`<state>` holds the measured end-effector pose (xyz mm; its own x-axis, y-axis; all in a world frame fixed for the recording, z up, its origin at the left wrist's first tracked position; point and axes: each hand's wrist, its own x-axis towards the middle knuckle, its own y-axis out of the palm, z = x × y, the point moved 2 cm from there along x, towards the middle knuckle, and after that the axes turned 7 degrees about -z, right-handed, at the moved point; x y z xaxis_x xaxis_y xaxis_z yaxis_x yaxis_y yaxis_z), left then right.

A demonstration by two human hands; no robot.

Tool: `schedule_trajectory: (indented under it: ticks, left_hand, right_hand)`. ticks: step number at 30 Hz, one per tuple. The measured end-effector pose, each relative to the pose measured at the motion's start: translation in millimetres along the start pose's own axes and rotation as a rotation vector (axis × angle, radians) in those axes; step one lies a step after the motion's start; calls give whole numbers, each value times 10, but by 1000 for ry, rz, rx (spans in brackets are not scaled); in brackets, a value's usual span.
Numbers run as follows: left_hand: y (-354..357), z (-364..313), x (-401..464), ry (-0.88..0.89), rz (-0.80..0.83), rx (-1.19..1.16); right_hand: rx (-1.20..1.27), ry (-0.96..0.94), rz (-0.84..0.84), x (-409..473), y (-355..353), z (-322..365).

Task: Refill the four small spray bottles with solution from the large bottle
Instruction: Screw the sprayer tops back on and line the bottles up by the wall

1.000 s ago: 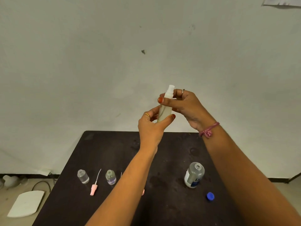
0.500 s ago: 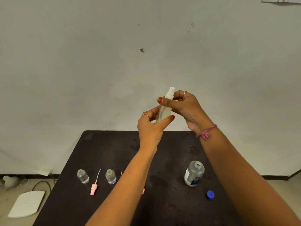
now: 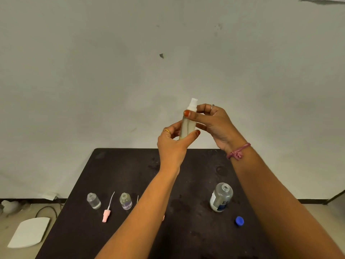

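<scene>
Place: looked a bare, makeshift work room.
Evidence: stained plain wall [image 3: 168, 53] at 12 o'clock; scuffed dark table [image 3: 186, 230] at 6; loose cable [image 3: 46, 210] on the floor at 8.

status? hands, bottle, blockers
Left hand grips spray bottle base; right hand pinches its top. Big bottle uncapped on table. Nothing blocking.

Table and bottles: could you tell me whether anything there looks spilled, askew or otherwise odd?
Nothing looks spilled. The large bottle stands uncapped, its blue cap lying loose beside it. A pink spray head lies flat between two open small bottles, as expected mid-refill.
</scene>
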<state>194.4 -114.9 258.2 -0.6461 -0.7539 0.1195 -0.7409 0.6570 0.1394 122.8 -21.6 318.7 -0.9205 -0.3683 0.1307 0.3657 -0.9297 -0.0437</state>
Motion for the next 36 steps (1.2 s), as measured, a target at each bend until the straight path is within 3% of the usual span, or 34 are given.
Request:
schedule_trajectory:
  ticks: [2, 7, 10, 14, 19, 23, 28, 33, 36]
  left_hand:
    - [5, 22, 5, -5, -3, -7]
    - [8, 31, 12, -2, -8, 5]
    - [9, 58, 22, -15, -5, 16]
    - [15, 84, 47, -16, -31, 8]
    - [66, 116, 68, 5, -120, -37]
    - [99, 151, 85, 22, -137, -11]
    - [62, 150, 146, -2, 41, 57]
    - [-118, 164, 205, -128, 504, 19]
    - [-181, 139, 211, -150, 554, -32]
  right_hand:
    - [-11, -10, -18, -13, 20, -28]
    - [-53, -7, 167, -6, -44, 2]
    - [-95, -37, 183, -4, -35, 4]
    - [-69, -59, 38, 1, 9, -50]
    - [-44, -95, -261, -30, 182, -192]
    - [-54, -86, -330, -33, 244, -247]
    - [-61, -85, -235, -37, 184, -199]
    - [-90, -139, -87, 33, 34, -53]
    - [-119, -155, -41, 65, -5, -1]
